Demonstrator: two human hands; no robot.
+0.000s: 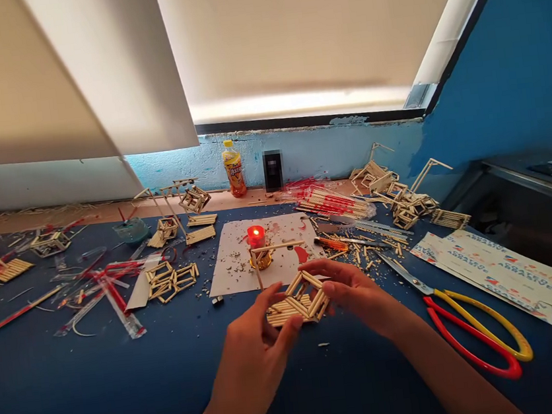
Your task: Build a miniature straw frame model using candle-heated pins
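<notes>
Between my hands, low over the blue table, is a small model made of thin wooden sticks. It has a flat slatted base (279, 315), an upright post with a crosspiece (280, 247), and a box-shaped stick frame (297, 306). My left hand (250, 349) grips its left side with thumb and fingers. On the other side, my right hand (360, 294) pinches the frame's right edge. Whether the frame is joined to the base cannot be made out. Just beyond stands a lit red candle (256, 238) on a gold-coloured holder, on a white sheet (228, 269).
Large scissors (469, 324) with red and yellow handles lie at the right, beside printed paper strips (521, 259). An orange cutter (330, 244) lies among cut sticks. More stick models (172, 282) and red-and-clear plastic wrappers (118, 305) are at the left. A drink bottle (234, 170) stands behind.
</notes>
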